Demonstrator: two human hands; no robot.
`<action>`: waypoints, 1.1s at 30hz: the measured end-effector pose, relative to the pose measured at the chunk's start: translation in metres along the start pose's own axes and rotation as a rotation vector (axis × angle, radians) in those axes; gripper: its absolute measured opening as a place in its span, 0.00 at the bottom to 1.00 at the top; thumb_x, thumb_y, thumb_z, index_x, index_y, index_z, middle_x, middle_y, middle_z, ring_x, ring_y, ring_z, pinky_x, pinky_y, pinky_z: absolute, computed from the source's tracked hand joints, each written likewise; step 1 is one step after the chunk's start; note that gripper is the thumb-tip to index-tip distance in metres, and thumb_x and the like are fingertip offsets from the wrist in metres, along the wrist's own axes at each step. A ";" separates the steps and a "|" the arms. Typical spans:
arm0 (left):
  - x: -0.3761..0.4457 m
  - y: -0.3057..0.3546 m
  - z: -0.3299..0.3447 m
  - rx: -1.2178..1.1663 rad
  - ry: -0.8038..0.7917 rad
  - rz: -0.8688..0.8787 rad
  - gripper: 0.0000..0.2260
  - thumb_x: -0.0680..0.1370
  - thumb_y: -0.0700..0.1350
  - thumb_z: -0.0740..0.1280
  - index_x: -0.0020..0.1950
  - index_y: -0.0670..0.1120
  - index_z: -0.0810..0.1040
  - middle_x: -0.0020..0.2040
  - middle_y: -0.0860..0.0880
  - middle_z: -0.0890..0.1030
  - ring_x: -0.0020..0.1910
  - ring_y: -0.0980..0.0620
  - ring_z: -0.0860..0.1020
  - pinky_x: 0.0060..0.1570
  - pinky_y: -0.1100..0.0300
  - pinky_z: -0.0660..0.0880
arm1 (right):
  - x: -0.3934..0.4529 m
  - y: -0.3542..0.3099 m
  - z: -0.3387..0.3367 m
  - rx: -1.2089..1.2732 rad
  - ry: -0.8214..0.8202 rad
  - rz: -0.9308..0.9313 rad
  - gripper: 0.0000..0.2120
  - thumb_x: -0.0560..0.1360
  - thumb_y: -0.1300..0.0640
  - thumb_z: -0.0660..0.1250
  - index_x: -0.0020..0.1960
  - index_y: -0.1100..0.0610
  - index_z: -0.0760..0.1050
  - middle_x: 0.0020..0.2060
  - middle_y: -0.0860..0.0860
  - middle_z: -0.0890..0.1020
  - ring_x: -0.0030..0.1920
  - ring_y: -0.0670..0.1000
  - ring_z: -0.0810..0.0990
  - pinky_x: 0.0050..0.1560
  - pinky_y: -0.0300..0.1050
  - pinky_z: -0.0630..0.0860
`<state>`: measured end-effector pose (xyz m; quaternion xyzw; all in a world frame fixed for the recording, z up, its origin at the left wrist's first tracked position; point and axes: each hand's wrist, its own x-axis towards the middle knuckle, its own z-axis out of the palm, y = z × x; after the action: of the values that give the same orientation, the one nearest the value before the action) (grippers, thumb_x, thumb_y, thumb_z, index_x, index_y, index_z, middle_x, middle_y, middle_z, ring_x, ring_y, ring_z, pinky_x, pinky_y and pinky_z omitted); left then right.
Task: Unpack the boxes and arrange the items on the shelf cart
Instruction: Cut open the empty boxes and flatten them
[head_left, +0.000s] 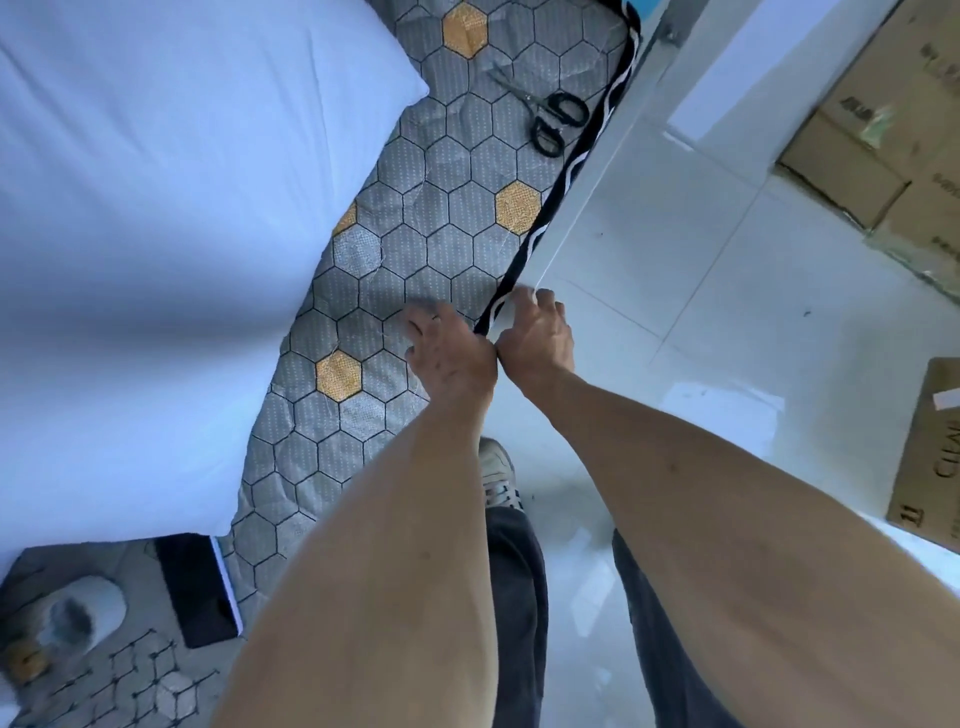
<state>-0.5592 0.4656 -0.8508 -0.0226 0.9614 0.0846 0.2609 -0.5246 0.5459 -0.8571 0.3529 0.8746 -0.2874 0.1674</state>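
1. Both hands were low at the bed's edge, touching each other: the left hand (451, 353) rested on the quilt (431, 228) with fingers spread and relaxed, holding nothing, while the right hand (535, 338) curled over the black-and-white trim (571, 156) and the white frame (613, 156). Whether it pinched the trim or only hooked over it could not be told.
2. Judged as a step, unpacking had not begun; the hands seemed to be tidying or bracing at the bed.
3. Boxes (878, 130) sat well apart on the floor (701, 249) at upper right, with another box (930, 457) at the right edge. No shelf cart showed.
4. Next, the person would likely need to let go, reach for the scissors (550, 117) lying further up the quilt, and turn toward the boxes.
5. A white duvet (156, 208) covered most of the bed.
6. Near the foot lay a dark phone (197, 587) beside a slipper (78, 613).
7. Glossy white tiles made up the floor; a shoe (496, 478) stood between the forearms.
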 end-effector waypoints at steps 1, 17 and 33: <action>0.000 0.006 0.002 0.024 0.000 0.029 0.22 0.76 0.42 0.65 0.69 0.40 0.67 0.74 0.37 0.61 0.69 0.39 0.65 0.59 0.47 0.70 | 0.000 0.006 -0.002 0.028 -0.004 0.036 0.23 0.73 0.63 0.61 0.68 0.58 0.68 0.59 0.58 0.72 0.60 0.60 0.70 0.57 0.53 0.71; -0.076 0.244 0.086 0.298 -0.166 0.393 0.18 0.77 0.43 0.64 0.66 0.41 0.67 0.72 0.39 0.61 0.66 0.41 0.66 0.50 0.50 0.69 | 0.016 0.269 -0.132 0.199 0.099 0.559 0.20 0.72 0.65 0.59 0.64 0.59 0.69 0.59 0.58 0.70 0.59 0.60 0.69 0.57 0.51 0.70; -0.215 0.503 0.181 0.540 -0.299 0.915 0.18 0.78 0.44 0.64 0.66 0.41 0.67 0.66 0.39 0.66 0.61 0.41 0.70 0.48 0.50 0.71 | -0.002 0.492 -0.293 0.332 0.324 0.978 0.16 0.74 0.62 0.59 0.61 0.59 0.70 0.56 0.59 0.71 0.56 0.60 0.70 0.57 0.52 0.71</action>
<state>-0.3278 0.9928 -0.8202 0.4777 0.8130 -0.0580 0.3278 -0.1987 1.0154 -0.8174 0.7803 0.5658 -0.2520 0.0865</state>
